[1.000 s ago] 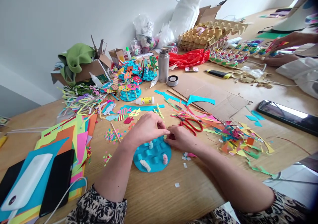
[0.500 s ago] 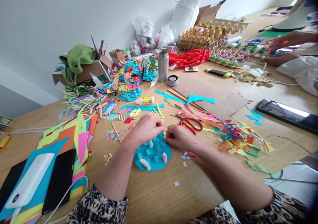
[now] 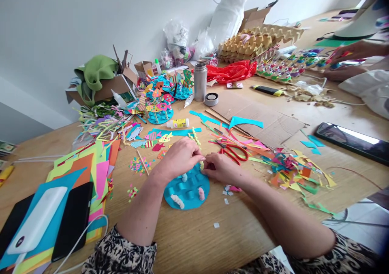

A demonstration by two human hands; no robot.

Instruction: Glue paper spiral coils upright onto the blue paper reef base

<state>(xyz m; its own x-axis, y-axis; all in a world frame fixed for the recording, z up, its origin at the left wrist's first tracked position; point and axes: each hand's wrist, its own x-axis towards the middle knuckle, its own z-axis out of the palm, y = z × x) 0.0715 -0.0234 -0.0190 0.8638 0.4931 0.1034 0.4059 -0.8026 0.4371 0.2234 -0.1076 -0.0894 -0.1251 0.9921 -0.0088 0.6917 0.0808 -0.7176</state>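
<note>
My left hand (image 3: 185, 154) and my right hand (image 3: 221, 166) meet fingertip to fingertip above the far edge of a round blue paper base (image 3: 186, 193). Both are closed in a pinch around a yellow-green pipe cleaner (image 3: 195, 137), whose curly upper part rises behind my fingers. A short piece of it shows below them, near the base. Raised paper loops cover the base, and short fuzzy pieces stand on it: a cream one (image 3: 177, 201), a pink one (image 3: 201, 193) and a pale blue one (image 3: 184, 177) partly under my left hand.
Red-handled scissors (image 3: 234, 152) and paper scraps (image 3: 288, 166) lie to the right. Beyond my hands are paper fish (image 3: 165, 137), a glue bottle (image 3: 178, 123) and a steel flask (image 3: 199, 81). Coloured paper sheets (image 3: 101, 170) and a power bank (image 3: 38, 221) lie left. Another person's hands (image 3: 349, 57) work far right.
Both hands keep their pinch in almost the same place over the blue base. The view has shifted very slightly; nothing else visibly differs.
</note>
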